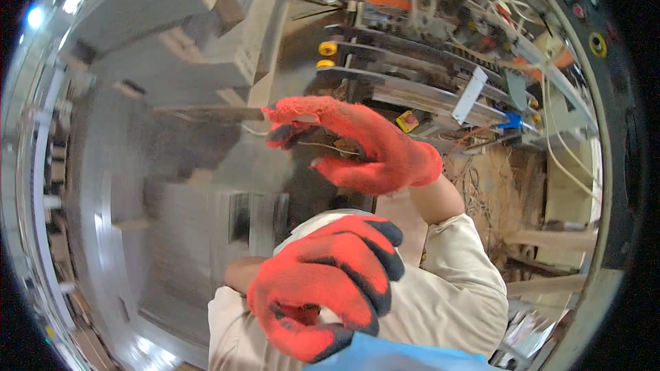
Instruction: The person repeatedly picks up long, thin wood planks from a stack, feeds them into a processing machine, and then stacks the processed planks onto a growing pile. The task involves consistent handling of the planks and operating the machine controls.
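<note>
Both of my hands wear red knit gloves with black coating. My right hand (371, 144) reaches out from the right sleeve toward the middle of the view. Its fingers stretch leftward, the thumb stands apart below them, and nothing shows between them. Close in front of my chest is my left hand (323, 285), its fingers loosely curled and the thumb bent under them. Through the gap in that curl the pale shirt (440, 302) appears, and no object is visible in it. A blue sheet-like piece (405, 356) lies just below the left hand at the lower edge.
Large grey stacked panels (151, 62) with wooden blocks stand at the upper left, blurred. A machine with metal rails (412, 75), yellow rollers (327, 49) and loose cables fills the upper right. A yellow-and-red switch box (407, 121) sits beyond my right hand. Debris covers the brown floor (495, 192) at right.
</note>
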`<action>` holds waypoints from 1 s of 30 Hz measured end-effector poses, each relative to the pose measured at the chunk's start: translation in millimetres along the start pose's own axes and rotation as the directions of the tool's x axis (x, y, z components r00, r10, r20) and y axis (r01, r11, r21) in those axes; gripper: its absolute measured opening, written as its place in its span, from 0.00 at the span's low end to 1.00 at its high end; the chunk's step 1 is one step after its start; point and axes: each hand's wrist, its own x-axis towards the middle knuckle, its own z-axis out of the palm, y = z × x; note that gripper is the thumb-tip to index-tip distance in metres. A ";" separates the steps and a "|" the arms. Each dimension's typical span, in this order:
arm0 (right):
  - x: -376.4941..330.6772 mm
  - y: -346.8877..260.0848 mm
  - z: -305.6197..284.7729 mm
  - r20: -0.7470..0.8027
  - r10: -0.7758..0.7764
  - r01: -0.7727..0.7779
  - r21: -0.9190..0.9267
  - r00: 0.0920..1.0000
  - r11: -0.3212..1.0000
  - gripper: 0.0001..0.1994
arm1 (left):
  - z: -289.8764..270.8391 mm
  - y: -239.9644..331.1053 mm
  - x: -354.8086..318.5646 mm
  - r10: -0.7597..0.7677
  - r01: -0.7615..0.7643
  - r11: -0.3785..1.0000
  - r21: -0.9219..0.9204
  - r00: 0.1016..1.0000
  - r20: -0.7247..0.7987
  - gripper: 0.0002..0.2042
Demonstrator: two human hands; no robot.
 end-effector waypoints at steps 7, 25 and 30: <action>-20.7 -83.5 -53.6 0.053 -0.316 0.307 -0.429 0.947 0.850 0.22 | -1.0 -57.1 35.6 -0.235 0.230 0.969 0.088 0.970 0.063 0.09; -56.1 -118.2 -80.6 0.084 -0.563 0.456 -0.690 0.822 0.563 0.21 | 9.7 -115.0 39.7 -0.279 0.282 0.959 -0.043 0.959 0.058 0.09; -63.7 -124.0 -83.6 0.055 -0.569 0.414 -0.743 0.821 0.526 0.20 | 8.7 -118.8 39.3 -0.271 0.275 0.959 -0.064 0.960 0.065 0.09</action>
